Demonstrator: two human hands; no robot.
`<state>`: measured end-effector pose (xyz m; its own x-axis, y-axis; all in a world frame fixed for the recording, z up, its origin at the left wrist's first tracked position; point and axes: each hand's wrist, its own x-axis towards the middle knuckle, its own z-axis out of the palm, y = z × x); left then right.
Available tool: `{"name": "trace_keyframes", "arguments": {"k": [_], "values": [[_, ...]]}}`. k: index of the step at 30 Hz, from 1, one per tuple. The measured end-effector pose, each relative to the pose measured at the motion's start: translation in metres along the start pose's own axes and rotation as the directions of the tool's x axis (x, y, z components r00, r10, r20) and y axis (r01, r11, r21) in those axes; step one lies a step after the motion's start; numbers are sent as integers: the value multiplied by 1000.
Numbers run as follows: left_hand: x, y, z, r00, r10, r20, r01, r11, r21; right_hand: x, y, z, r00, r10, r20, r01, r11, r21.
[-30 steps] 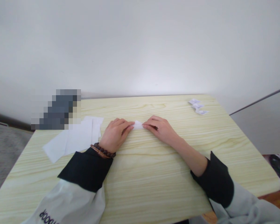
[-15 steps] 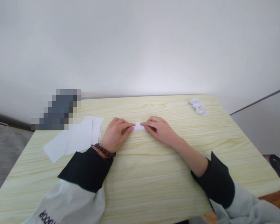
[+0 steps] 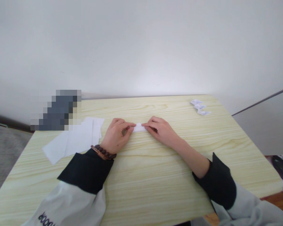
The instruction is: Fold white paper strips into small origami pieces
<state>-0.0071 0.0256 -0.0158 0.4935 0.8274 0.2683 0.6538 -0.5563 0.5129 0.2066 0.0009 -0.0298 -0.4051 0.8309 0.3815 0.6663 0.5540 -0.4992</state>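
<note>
Between my two hands, on the table, lies a small folded strip of white paper (image 3: 139, 127). My left hand (image 3: 118, 132) pinches its left end between thumb and forefinger. The right end is in the pinch of my right hand (image 3: 160, 130). Fingers cover both ends of the strip, so only its middle shows. Left of my left hand, several sheets of white paper (image 3: 79, 139) lie overlapping and fanned out.
Folded white paper pieces (image 3: 199, 107) sit in a slanting row near the back right of the wood-grain table (image 3: 151, 182). A dark, pixelated object (image 3: 58, 110) stands at the back left. A pale wall (image 3: 141, 47) rises behind the table.
Almost nothing differs. Both hands keep their pinch on the paper strip, and the whole view has shifted very slightly.
</note>
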Motion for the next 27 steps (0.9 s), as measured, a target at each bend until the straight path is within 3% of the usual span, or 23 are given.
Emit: {"name": "trace_keyframes", "arguments": {"k": [8, 17, 27], "values": [[0, 3, 3, 999, 3, -43, -1, 999, 40, 0, -1, 0, 1000, 16, -7, -16, 1000, 3], [-2, 2, 3, 1000, 10, -2, -10, 995, 99, 1, -5, -1, 998, 53, -23, -53, 999, 8], [-4, 1, 2, 999, -35, -4, 35, 989, 144, -1, -5, 0, 986, -159, 56, 166, 975, -150]]}}
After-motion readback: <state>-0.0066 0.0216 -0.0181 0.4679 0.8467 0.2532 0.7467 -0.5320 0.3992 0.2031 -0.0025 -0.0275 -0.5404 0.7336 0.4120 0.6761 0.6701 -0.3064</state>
